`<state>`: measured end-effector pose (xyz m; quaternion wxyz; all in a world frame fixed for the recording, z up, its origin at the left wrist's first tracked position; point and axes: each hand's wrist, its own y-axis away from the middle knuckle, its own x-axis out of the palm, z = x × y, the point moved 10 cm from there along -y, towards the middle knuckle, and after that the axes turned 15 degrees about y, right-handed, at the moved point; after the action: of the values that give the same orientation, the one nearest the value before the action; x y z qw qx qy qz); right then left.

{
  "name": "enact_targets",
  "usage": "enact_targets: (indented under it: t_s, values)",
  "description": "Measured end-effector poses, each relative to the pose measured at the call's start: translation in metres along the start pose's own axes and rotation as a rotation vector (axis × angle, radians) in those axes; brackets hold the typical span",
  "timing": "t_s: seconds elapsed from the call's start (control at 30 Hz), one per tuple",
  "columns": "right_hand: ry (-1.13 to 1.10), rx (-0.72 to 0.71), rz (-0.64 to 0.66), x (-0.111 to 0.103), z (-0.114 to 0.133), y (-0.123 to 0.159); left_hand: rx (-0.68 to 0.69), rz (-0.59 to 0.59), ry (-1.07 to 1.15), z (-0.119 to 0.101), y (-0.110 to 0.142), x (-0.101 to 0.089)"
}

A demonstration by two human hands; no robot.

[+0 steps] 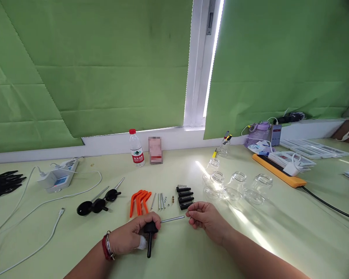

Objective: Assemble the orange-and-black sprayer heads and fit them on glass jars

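My left hand (135, 234), with a white wrap on its thumb, is closed around a black round cap with a spout (150, 228). A thin metal rod (173, 219) sticks out of the cap to the right. My right hand (205, 221) has its thumb and forefinger pinched together just past the rod's tip; anything between them is too small to make out. Beyond the hands lie bent orange handles (141, 199), loose metal pins (162, 201), small brass parts (172, 199) and black ribbed pieces with springs (185, 197). Several similar black caps with rods (99, 205) lie on the left.
Several clear glass jars (238, 184) stand at the right, near an orange power strip (279, 170). At the back are a water bottle (137, 151) and a pink box (155, 151). A white cable (46, 244) and power strip (61, 176) occupy the left.
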<state>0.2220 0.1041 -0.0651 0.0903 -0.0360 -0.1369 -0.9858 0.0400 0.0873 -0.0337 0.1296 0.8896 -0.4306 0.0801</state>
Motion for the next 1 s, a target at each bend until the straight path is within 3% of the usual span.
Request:
enact_targets:
  t_s: [0.23, 0.47, 1.0]
  values:
    - [0.241, -0.046, -0.007, 0.007, -0.004, -0.005, 0.028, -0.058, -0.371, -0.008, -0.003, 0.002]
    - [0.248, -0.089, -0.010, 0.008, 0.005, -0.003, -0.037, -0.084, -0.338, -0.003, -0.004, -0.003]
    - [0.299, -0.097, -0.010, 0.013, 0.007, 0.000, -0.050, -0.127, -0.456, -0.011, -0.006, 0.004]
